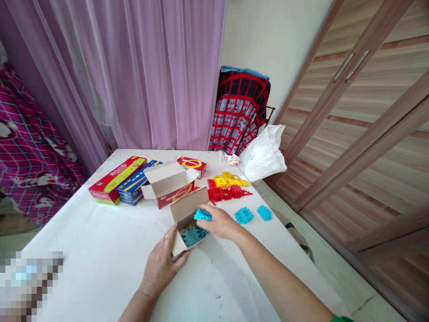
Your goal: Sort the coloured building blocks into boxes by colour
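My left hand (163, 259) grips the near left side of an open cardboard box (187, 209), its flaps standing up. Inside the box lie blue-green toothed plastic pieces (191, 236), darkened by shadow. Over the box's right part, my right hand (219, 221) is closed on a small stack of bright blue interlocking plastic pieces (202, 215). To the right of this hand, two more blue piles (244, 215) rest on the table. Behind it are red interlocking pieces (229, 193) and yellow ones (230, 180).
On the white table (100, 250) are a red-and-green box (117, 179), a blue box (134, 190), an open red box (174, 194) and a closed red box (196, 166). A white plastic bag (263, 154) sits at the far right corner. Wooden wardrobe doors (351, 134) stand to the right.
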`<state>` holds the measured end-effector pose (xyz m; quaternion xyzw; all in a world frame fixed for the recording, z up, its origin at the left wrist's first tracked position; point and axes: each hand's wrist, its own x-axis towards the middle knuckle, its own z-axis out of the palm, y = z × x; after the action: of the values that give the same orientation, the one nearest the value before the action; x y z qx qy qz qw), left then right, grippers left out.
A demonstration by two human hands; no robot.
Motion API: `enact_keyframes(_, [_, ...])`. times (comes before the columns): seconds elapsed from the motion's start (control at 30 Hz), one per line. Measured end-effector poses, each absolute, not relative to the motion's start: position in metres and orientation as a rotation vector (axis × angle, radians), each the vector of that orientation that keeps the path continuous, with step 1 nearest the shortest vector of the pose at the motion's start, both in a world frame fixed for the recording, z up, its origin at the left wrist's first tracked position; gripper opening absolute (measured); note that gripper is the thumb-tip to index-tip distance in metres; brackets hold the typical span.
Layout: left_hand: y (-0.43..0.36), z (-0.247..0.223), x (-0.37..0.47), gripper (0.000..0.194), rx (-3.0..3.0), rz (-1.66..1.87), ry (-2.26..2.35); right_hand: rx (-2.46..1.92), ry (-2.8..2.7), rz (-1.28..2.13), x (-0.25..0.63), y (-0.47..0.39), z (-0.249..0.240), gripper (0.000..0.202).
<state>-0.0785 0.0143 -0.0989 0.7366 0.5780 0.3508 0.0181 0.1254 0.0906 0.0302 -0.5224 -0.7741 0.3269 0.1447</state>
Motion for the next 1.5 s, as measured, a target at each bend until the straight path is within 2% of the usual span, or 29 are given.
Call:
enact_keyframes(0.2, [0.014,-0.099,-0.071,0.079,2.263,1.095,1.846,-1.863,-2.55,0.285,0.085,0.085,0.019,0.045])
enact_keyframes(0.43, [0.014,-0.098,-0.064,0.078,2.24,1.078,1.92,-2.076,-2.43,0.084,0.088,0.085,0.016,0.046])
enact_keyframes(0.6, [0.014,-0.093,-0.063,0.077,2.284,1.106,1.957,-2.075,-2.423,0.028,0.1,0.089,0.011,0.05])
enact_keyframes(0.87, [0.014,-0.097,-0.063,0.076,2.327,1.158,1.952,-2.154,-2.443,0.06,0.093,0.102,0.007,0.046])
enact_keyframes(1.07, [0.015,-0.098,-0.063,0.075,2.334,1.15,1.967,-2.229,-2.523,0.156,0.091,0.103,0.01,0.068])
enact_keyframes(1.2, [0.015,-0.098,-0.062,0.075,2.316,1.155,1.96,-2.199,-2.557,0.151,0.091,0.102,0.014,0.045])
enact_keyframes(1.37, [0.014,-0.096,-0.062,0.078,2.306,1.172,1.921,-2.139,-2.538,0.086,0.094,0.103,0.019,0.041])
enact_keyframes(1.5, [0.013,-0.095,-0.062,0.078,2.31,1.161,1.901,-1.966,-2.597,-0.064,0.089,0.104,0.019,0.027])
